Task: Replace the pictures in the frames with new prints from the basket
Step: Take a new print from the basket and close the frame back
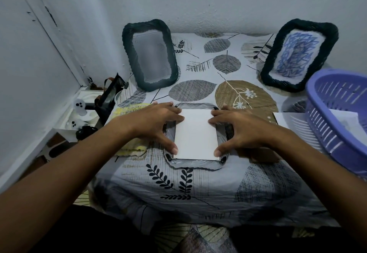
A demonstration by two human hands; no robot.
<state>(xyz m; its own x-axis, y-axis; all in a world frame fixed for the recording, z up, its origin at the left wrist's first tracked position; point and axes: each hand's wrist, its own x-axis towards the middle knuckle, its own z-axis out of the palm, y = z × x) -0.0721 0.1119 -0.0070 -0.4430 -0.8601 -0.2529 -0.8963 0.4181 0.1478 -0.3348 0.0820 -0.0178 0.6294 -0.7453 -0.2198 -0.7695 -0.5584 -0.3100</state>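
Note:
A frame [195,165] lies face down in the middle of the table, with a white print [195,134] laid blank side up in its back opening. My left hand [156,122] touches the print's left edge with spread fingertips and thumb. My right hand [241,128] does the same on the right edge. Two dark frames stand against the wall: the left frame [127,54] shows a grey blank pane, the right frame [270,68] holds a blue scribble picture. The purple basket [325,133] at the right holds white paper.
A yellow cloth [129,111] lies left of the flat frame. A loose white sheet [290,120] lies by the basket. Left of the table, low down, are a white shelf [65,129] with small figures and a dark bag [109,96]. Walls close in behind and left.

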